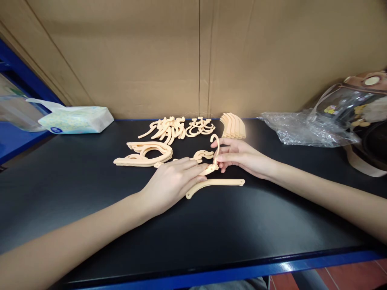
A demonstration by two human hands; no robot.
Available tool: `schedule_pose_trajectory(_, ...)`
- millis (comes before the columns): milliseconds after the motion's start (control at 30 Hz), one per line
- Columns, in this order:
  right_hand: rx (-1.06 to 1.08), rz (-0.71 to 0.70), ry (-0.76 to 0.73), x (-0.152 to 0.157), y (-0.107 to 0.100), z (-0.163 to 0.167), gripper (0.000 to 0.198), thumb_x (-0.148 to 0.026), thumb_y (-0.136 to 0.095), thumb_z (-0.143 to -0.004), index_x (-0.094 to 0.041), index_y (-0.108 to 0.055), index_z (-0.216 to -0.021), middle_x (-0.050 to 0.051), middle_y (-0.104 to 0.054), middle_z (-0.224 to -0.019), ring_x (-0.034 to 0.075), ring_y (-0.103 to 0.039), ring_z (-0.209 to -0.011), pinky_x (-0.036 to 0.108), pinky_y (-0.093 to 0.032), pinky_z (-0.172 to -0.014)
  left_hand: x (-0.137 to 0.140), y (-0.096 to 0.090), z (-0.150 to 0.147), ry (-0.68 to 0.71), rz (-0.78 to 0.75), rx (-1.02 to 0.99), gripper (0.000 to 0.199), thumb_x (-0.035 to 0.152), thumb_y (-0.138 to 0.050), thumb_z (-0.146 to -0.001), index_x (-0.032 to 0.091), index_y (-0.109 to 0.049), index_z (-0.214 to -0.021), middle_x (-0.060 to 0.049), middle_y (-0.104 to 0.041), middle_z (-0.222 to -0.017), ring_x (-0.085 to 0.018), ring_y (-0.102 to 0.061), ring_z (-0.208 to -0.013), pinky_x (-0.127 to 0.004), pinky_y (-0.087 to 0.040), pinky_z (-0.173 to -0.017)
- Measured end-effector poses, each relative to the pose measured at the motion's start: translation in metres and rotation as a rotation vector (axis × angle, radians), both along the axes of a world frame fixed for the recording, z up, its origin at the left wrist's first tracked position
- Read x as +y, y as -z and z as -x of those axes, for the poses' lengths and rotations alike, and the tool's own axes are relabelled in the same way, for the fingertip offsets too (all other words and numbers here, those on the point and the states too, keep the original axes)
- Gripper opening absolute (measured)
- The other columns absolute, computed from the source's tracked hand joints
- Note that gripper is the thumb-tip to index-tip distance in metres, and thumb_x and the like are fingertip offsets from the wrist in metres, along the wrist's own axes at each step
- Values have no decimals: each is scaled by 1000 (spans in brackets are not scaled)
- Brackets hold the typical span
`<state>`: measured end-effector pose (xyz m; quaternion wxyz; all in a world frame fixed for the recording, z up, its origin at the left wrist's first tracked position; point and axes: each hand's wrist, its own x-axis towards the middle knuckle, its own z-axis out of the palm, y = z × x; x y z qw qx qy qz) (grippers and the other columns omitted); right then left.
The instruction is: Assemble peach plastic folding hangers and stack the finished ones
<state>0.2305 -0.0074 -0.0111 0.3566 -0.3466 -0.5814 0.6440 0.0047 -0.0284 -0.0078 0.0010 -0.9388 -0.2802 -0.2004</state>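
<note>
Between my hands, a cream plastic hanger hook (217, 145) stands upright at the end of a hanger arm piece (208, 170). My right hand (234, 157) grips the hook between thumb and fingers. My left hand (173, 179) lies over the arm piece and holds it near the joint; most of that piece is hidden under the palm. Just in front lies a loose curved hanger arm (216, 183). Another small curved piece (204, 154) rests behind my left fingers.
Folded hangers (142, 155) are stacked at left. Farther back are piles of loose parts (167, 128), hooks (200, 127) and nested arms (233, 125). A tissue pack (77, 119) stands back left; a plastic bag (311, 129) and a clear bag (359, 108) are at right. Cardboard (145, 60) stands behind.
</note>
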Motion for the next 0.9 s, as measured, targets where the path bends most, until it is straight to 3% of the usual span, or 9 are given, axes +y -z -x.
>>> schedule_pose_trajectory(267, -12, -9, 13, 0, 1, 0, 27, -20, -70, -77, -20, -52, -97, -4, -63, -71, 9, -58, -63, 25, -54, -64, 0, 2, 1, -20, -19, 17, 35, 32, -35, -101, 16, -65, -103, -5, -69, -89, -17, -59, -78, -27, -43, -66)
schedule_pose_trajectory(567, -18, -25, 25, -1, 1, 1, 25, -19, -70, -76, -20, -49, -90, -6, -60, -71, 8, -55, -61, 25, -55, -63, -1, 1, -1, -28, -85, 69, 33, 31, -35, -101, 16, -62, -90, -3, -67, -80, -17, -60, -72, -27, -39, -64)
schedule_pose_trajectory(700, -43, -47, 31, -2, 0, 2, 26, -21, -70, -76, -21, -47, -86, -6, -59, -69, 8, -54, -59, 26, -55, -64, -2, 1, -1, -33, -100, 70, 31, 31, -35, -101, 16, -62, -95, -3, -68, -83, -17, -62, -74, -26, -40, -64)
schedule_pose_trajectory(900, -44, -44, 40, -2, -2, 3, 28, -21, -70, -76, -20, -47, -91, -6, -58, -70, 7, -54, -59, 26, -55, -64, -1, 0, -1, -32, -107, 67, 32, 31, -36, -101, 16, -62, -93, -2, -68, -81, -16, -62, -71, -25, -39, -61)
